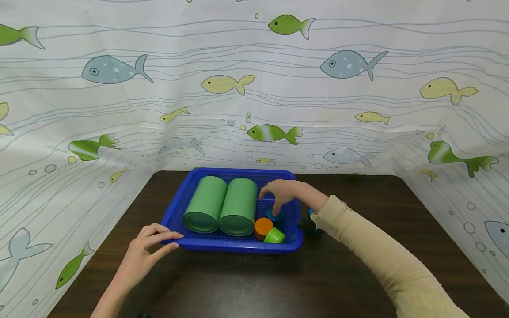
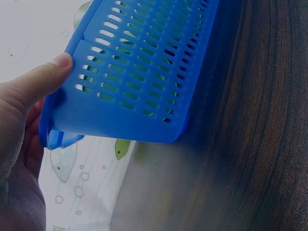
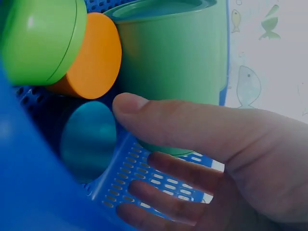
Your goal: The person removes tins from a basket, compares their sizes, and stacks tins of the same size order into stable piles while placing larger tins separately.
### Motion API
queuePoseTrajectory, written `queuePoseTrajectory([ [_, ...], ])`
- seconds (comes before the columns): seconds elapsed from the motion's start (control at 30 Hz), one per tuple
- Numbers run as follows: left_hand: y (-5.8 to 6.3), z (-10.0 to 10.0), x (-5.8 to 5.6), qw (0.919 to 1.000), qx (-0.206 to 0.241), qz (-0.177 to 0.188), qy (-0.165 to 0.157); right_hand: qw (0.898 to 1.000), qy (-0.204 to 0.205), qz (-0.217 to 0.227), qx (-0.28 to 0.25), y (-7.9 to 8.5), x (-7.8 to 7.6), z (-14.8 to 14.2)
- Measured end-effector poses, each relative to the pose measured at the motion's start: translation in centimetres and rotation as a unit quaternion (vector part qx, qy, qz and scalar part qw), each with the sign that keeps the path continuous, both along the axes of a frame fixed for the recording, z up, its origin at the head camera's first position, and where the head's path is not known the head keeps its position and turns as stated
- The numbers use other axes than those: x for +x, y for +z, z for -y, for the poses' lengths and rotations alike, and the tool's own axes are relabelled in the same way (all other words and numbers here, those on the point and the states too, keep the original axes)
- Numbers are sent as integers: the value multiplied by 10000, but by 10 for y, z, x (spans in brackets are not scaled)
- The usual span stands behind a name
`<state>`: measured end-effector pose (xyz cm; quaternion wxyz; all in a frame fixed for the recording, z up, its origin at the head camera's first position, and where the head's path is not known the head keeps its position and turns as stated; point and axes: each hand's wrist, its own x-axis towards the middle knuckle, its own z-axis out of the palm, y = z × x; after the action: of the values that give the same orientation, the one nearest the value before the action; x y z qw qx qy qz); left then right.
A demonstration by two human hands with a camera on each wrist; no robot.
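Here's your left hand point(image 1: 143, 248), pinching the near left corner of the blue basket point(image 1: 238, 247), thumb on the outer wall and fingers curled over the rim: a firm hold there. And over on the other side, your right hand point(image 1: 283, 191) reaches in above the basket's right end, thumb and fingers spread wide with nothing gripped between them. Your thumb tip is right beside the blue cylinder point(image 3: 89, 139); whether the two touch, you can't tell from these views.

Look along the basket now: one green canister point(image 1: 207, 198) lies on its left side, a second green canister point(image 1: 238, 201) snug against it, both with an end facing you. To their right sits the orange cylinder point(image 1: 263, 227), and nearer you the light green cup point(image 1: 274, 237), tipped over against it. The basket is on the dark wooden surface point(image 1: 238, 287). Outside its right wall there's a dark item point(image 1: 314, 229), half hidden by your beige sleeve point(image 1: 377, 251), and behind everything hangs the fish-print sheet point(image 1: 246, 106).
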<state>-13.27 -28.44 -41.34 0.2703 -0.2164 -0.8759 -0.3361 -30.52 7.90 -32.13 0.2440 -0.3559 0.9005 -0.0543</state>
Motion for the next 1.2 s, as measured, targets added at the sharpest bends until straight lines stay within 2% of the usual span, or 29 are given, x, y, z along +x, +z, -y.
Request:
queuePoseTrajectory([
  [0.17,0,1,-1,9999,-79,88,24,9990,-225,280,278,-8,-5,7],
  [0.3,0,1,-2,9996,-130,220,80,9973,-217,558,421,-12,-10,11],
  [0.5,1,-1,-2,10000,-27,-24,-18,9886,-255,1276,763,-16,-16,15],
  [0.57,0,-2,-2,9999,37,-92,-44,9855,-206,1386,958,-18,-17,17],
  [0.77,-2,-2,-3,9999,103,-113,-9,9797,216,1292,1516,-26,-22,23],
  [1.0,0,-3,-1,10000,76,-23,-10,9832,-172,1408,1149,-33,-27,22],
  [1.2,-4,-2,-2,9999,107,-110,27,9879,29,1281,871,-24,-26,15],
])
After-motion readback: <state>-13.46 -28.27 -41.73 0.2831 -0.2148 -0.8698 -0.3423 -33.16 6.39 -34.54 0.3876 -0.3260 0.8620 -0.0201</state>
